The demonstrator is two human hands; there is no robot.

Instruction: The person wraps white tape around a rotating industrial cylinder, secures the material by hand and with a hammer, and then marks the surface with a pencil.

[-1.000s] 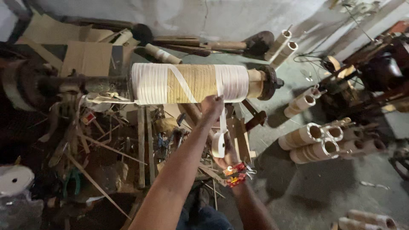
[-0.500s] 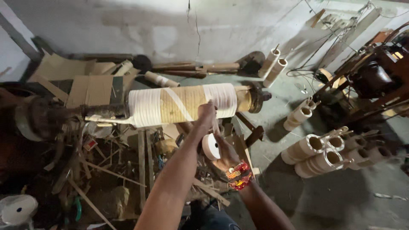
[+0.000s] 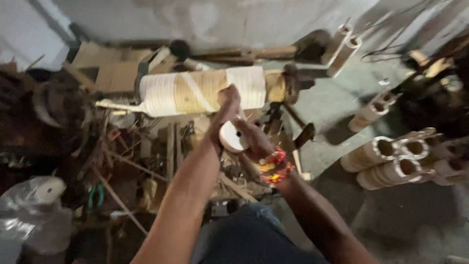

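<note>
Partly hidden behind left hand (image 3: 227, 105) (blurred frame): white tape roll (image 3: 232, 137).

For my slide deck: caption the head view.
Left hand on a tape-wrapped cylinder; right hand holds a white tape roll.

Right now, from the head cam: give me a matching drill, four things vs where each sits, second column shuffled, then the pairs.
Things:
1. left hand
2. roll of white tape
3. stacked cardboard tubes
4. clear plastic bag

Places:
A. lower left corner of the view
B. on the floor at the right
C. pressed on the horizontal wound cylinder
D. in the right hand, below the cylinder

Pairs: 1-C, 2-D, 3-B, 4-A
</note>
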